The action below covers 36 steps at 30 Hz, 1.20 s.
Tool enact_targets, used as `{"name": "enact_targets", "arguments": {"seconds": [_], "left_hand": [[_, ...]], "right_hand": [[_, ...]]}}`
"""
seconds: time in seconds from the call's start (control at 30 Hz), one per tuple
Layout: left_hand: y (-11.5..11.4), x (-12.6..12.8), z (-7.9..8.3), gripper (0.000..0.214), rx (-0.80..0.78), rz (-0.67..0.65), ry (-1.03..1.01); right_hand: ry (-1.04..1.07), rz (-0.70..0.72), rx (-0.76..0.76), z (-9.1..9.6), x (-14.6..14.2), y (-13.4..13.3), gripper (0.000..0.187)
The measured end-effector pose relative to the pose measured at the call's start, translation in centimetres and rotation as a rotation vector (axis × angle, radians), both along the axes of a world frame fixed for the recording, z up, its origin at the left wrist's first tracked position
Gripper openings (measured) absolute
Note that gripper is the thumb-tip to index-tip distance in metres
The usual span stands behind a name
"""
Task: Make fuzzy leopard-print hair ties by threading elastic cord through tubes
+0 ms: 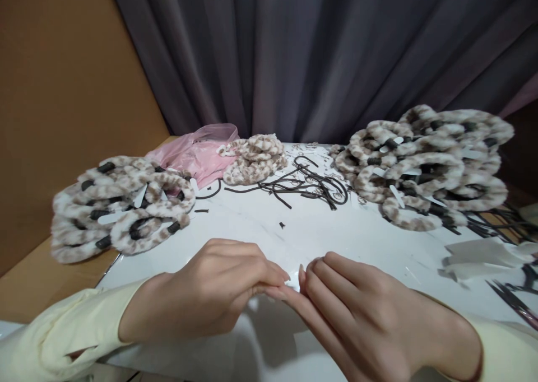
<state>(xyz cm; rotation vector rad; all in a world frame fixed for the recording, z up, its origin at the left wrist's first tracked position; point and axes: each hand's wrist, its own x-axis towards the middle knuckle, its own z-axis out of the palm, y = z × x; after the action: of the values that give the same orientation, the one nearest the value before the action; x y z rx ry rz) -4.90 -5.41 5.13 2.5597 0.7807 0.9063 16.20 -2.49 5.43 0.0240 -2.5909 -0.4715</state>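
Observation:
My left hand [222, 287] and my right hand [357, 303] meet low in the middle, above the white table [235, 225]. The left thumb and fingertips are pinched together. Right fingers are curled in, with that thumb reaching across to the left fingertips. A small bright white bit shows between the two hands, too hidden to name. Beyond them lie black cords [302, 186] in a loose tangle, along with a small black scrap [282, 225].
Fluffy brown-and-white rings with black sections and white tags are piled at left [126, 208] and right [428, 169]. A smaller fluffy bundle [254, 161] sits beside a pink plastic bag [197, 152]. White paper [483, 259] and scissors [510, 301] lie at right. A grey curtain [311, 57] hangs behind.

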Motion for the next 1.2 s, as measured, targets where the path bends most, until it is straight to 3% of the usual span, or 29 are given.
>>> {"name": "enact_targets", "arguments": {"seconds": [0.27, 0.5, 0.83, 0.9, 0.97, 1.03, 1.13, 1.2], "left_hand": [[-0.1, 0.1, 0.1, 0.013, -0.031, 0.048, 0.014], [0.1, 0.2, 0.1, 0.017, -0.150, 0.070, 0.010], [-0.1, 0.3, -0.7, 0.018, -0.041, 0.081, -0.068], [0.1, 0.3, -0.6, 0.018, -0.012, 0.069, -0.080], [0.4, 0.2, -0.3, 0.016, 0.023, 0.041, -0.105], [0.8, 0.1, 0.3, 0.014, 0.042, 0.036, -0.145], [1.6, 0.3, 1.0, 0.015, 0.016, 0.119, -0.185], [2.1, 0.8, 1.2, 0.019, -0.048, 0.175, -0.186]], "right_hand": [[-0.035, -0.009, 0.019, 0.0, 0.1, 0.1, 0.032], [-0.045, -0.025, 0.027, -0.4, 0.1, 0.0, 0.032], [-0.010, -0.002, 0.013, -0.9, 0.0, 0.0, 0.030], [0.000, 0.007, -0.053, -0.9, 0.1, 0.0, 0.031], [0.030, -0.001, -0.210, -1.1, 0.3, -0.1, 0.031], [0.101, -0.032, -0.508, -1.4, 0.5, -0.2, 0.031], [0.248, -0.075, -1.305, -2.2, 0.8, -0.3, 0.030], [0.360, -0.044, -1.855, -2.9, 0.9, -0.4, 0.039]]}}
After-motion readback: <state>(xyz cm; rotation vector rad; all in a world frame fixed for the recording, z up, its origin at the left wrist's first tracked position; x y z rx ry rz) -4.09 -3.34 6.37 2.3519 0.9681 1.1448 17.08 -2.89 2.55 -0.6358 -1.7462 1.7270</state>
